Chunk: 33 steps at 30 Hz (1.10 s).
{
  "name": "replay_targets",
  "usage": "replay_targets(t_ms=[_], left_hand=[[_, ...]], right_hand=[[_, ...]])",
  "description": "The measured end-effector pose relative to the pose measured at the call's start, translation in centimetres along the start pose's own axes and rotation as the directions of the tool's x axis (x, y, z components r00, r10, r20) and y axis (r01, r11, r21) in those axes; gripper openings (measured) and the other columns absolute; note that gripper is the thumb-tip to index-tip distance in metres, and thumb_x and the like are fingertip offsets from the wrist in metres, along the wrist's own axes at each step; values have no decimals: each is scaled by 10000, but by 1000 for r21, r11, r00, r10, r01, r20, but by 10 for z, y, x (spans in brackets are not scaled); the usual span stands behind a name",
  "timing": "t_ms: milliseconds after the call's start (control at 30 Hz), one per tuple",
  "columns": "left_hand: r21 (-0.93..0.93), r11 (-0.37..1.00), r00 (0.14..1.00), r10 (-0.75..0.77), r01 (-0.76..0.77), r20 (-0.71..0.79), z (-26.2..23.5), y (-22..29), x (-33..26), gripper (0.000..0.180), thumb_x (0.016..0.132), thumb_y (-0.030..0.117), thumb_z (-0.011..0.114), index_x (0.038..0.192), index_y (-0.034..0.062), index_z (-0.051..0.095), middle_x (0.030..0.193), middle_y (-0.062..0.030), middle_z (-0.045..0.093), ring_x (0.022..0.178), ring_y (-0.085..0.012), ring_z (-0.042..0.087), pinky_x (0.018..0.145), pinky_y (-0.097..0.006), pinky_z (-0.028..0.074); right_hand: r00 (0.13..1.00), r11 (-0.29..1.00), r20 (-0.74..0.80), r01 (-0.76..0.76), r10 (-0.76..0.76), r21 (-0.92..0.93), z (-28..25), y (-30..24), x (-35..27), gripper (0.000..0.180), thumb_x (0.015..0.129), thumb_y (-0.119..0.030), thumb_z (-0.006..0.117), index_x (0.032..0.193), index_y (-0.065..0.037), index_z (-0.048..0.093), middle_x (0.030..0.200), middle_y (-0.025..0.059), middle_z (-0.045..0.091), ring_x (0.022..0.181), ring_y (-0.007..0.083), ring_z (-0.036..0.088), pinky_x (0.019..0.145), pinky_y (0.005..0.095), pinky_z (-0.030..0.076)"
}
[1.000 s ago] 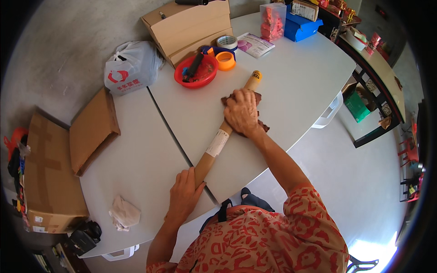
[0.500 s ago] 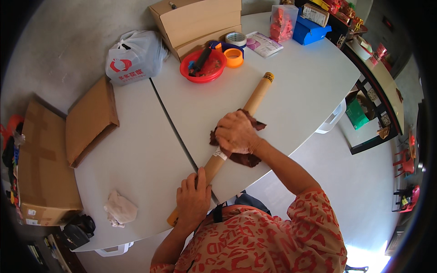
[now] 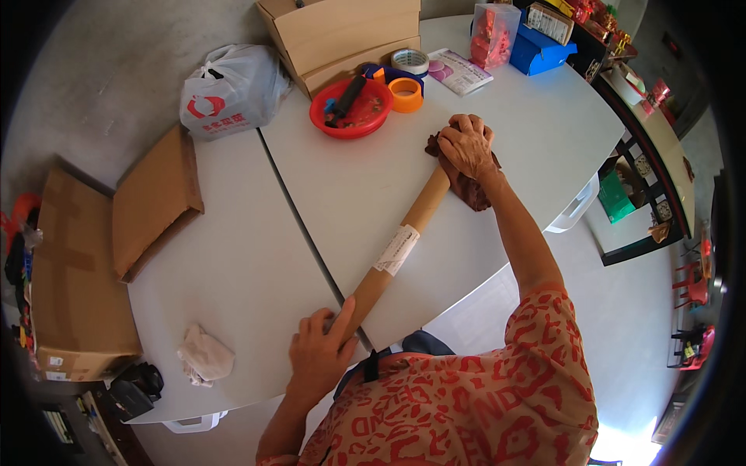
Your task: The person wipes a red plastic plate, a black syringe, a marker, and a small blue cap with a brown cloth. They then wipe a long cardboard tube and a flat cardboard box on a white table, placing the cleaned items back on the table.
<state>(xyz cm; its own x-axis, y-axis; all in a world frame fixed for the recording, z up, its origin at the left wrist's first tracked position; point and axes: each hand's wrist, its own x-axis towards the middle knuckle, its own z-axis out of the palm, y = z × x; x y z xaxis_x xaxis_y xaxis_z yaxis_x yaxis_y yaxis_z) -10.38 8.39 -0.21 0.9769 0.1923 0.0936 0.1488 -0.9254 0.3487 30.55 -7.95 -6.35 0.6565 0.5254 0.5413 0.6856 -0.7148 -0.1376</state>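
One cardboard tube (image 3: 396, 245) lies slantwise across the white desk (image 3: 256, 256); the left hand (image 3: 320, 353) is curled around its near end, and the right hand (image 3: 468, 145) presses one brown cloth (image 3: 472, 190) onto its far end. Two tape rolls (image 3: 406, 93) and one red bowl (image 3: 351, 109) sit beyond, on a grey concrete floor (image 3: 101, 85).

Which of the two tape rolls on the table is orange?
The orange tape roll is the nearer one, lying right beside the red bowl. The other, a pale tape roll, lies behind it, next to the cardboard box.
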Motion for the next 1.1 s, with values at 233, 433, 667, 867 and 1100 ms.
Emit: replay_targets(t_ms=[233,433,667,867,1100], left_hand=[[-75,997,996,17,-23,-84,8,-19,-25,616,784,201,741,1346,90,516,925,-85,521,813,-249,545,628,-358,470],[-28,999,995,42,-45,-91,9,-14,-24,625,766,182,751,1336,72,521,901,-89,517,806,-258,545,623,-368,469],[-30,999,999,25,-27,-42,8,-12,-25,627,773,194,739,1333,62,490,952,-104,526,867,-296,552,677,-401,480],[-106,994,998,18,-24,-58,14,-27,-24,518,798,235,708,1225,32,498,1030,-139,545,956,-339,556,730,-428,485],[-628,670,872,-62,397,485,-16,-37,2,385,884,222,619,1180,26,472,955,-135,579,745,-255,617,599,-388,516]], right_hand=[[996,993,-13,85,-86,-83,3,-27,-20,166,845,-298,577,895,-179,682,1136,44,532,1143,294,420,914,524,321],[968,974,-123,225,-220,33,-40,-115,-67,139,816,-272,595,852,-170,683,1001,26,583,1071,288,464,864,518,330],[933,880,31,327,-359,345,-79,-219,-133,215,834,-314,593,967,-149,626,1109,70,529,1125,282,452,972,543,266],[928,894,-123,373,-352,249,-69,-225,-144,182,770,-239,653,928,-149,644,1092,32,555,1059,249,491,872,515,332],[897,849,-319,-105,305,518,-47,-158,-94,100,837,-57,604,927,-63,646,992,86,601,949,323,497,781,441,385]])
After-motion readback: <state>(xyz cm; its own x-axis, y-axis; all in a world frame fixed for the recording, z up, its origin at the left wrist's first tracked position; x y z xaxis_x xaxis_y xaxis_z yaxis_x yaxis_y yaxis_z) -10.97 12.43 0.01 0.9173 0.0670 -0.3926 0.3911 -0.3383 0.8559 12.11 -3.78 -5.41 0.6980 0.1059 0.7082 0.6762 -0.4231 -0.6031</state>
